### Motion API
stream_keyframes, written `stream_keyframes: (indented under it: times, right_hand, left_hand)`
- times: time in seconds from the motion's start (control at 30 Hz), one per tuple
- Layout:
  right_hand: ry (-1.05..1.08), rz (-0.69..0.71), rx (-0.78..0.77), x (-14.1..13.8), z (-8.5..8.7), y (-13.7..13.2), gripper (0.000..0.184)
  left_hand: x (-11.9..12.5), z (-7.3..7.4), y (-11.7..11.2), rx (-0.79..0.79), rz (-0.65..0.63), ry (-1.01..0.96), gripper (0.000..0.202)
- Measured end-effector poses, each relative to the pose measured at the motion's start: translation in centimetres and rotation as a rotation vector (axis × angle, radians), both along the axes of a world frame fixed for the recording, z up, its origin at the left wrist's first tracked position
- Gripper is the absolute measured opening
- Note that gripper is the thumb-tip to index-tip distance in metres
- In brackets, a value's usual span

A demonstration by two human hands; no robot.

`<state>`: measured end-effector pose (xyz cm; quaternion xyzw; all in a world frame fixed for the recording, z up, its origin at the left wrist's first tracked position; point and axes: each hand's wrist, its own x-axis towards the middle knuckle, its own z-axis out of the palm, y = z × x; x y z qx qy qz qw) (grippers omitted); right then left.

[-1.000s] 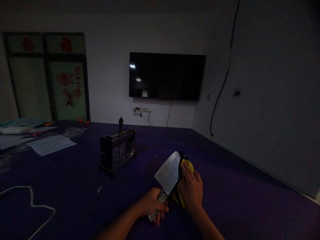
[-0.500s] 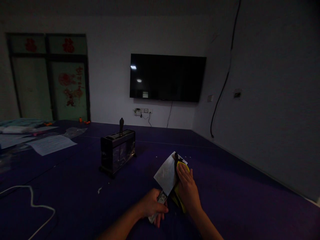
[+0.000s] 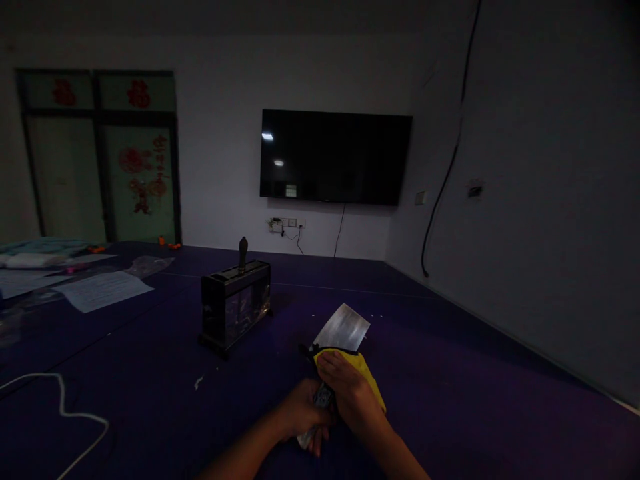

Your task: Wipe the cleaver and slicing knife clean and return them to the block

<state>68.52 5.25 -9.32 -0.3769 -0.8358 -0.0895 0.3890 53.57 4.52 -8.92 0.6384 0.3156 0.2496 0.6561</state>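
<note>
Before you, a dark purple table: knife block at 11 o'clock, papers at 10 o'clock, white cord at 9 o'clock.

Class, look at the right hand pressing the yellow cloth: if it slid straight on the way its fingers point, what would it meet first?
Probably the right hand, pushing the yellow cloth, would run along the cleaver blade; depth is uncertain.
</note>
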Motion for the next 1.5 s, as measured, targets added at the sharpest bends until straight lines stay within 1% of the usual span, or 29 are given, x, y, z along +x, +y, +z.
stream_keyframes:
  times: [0.1, 0.2, 0.3, 0.4, 0.5, 0.6, 0.77, 0.83, 0.93, 1.07, 1.17, 1.23, 1.37, 1.5]
  right_hand:
    - [-0.097, 0.040, 0.019, -0.3, 0.8, -0.7, 0.050]
    - [-0.120, 0.028, 0.040, -0.3, 1.9, -1.4, 0.049]
    - [-0.129, -0.033, 0.058, -0.3, 2.8, -1.9, 0.050]
    - [-0.154, -0.122, 0.053, -0.2, 3.2, -2.0, 0.050]
    - [-0.187, -0.205, 0.042, -0.1, 3.4, -2.1, 0.050]
    - [-0.216, -0.234, 0.015, -0.2, 3.4, -2.2, 0.051]
    - [-0.235, -0.284, -0.073, -0.4, 3.3, -2.3, 0.050]
    - [-0.249, -0.285, -0.073, -0.3, 3.2, -2.2, 0.051]
    - [-0.270, -0.294, -0.019, -0.3, 3.1, -2.0, 0.054]
    - [-0.295, -0.271, 0.057, -0.3, 2.5, -1.6, 0.057]
    - [-0.268, -0.213, 0.082, -0.5, 2.0, -1.3, 0.052]
    - [-0.241, -0.153, 0.088, -0.7, 1.7, -1.2, 0.049]
    - [-0.222, -0.069, 0.048, -1.3, 1.6, -1.4, 0.041]
    - [-0.238, -0.057, 0.002, -1.7, 2.0, -1.9, 0.039]
  left_hand:
    - [0.1, -0.3, 0.3, 0.010, 0.003, 0.014, 0.018]
    - [0.1, -0.6, 0.3, 0.019, 0.010, 0.031, 0.019]
    - [0.0, -0.7, 0.2, 0.029, 0.010, 0.032, 0.018]
    - [-0.1, -0.6, 0.2, 0.010, 0.007, 0.029, 0.018]
    - [-0.2, -0.6, 0.3, -0.013, -0.005, 0.032, 0.023]
    - [-0.2, -0.8, 0.4, -0.016, -0.012, 0.028, 0.023]
    - [-0.2, -0.9, 0.3, -0.009, -0.010, 0.017, 0.023]
    - [-0.2, -0.8, 0.2, -0.005, 0.008, 0.011, 0.024]
    - [-0.1, -0.6, 0.2, -0.003, 0.017, 0.015, 0.023]
    - [0.0, -0.6, 0.3, 0.017, -0.001, 0.036, 0.017]
    - [0.1, -0.9, 0.4, 0.044, -0.004, 0.055, 0.012]
    - [0.1, -1.1, 0.4, 0.062, -0.002, 0.047, 0.014]
    - [0.1, -1.1, 0.4, 0.068, -0.012, 0.021, 0.015]
    - [0.1, -0.9, 0.4, 0.057, -0.025, 0.005, 0.013]
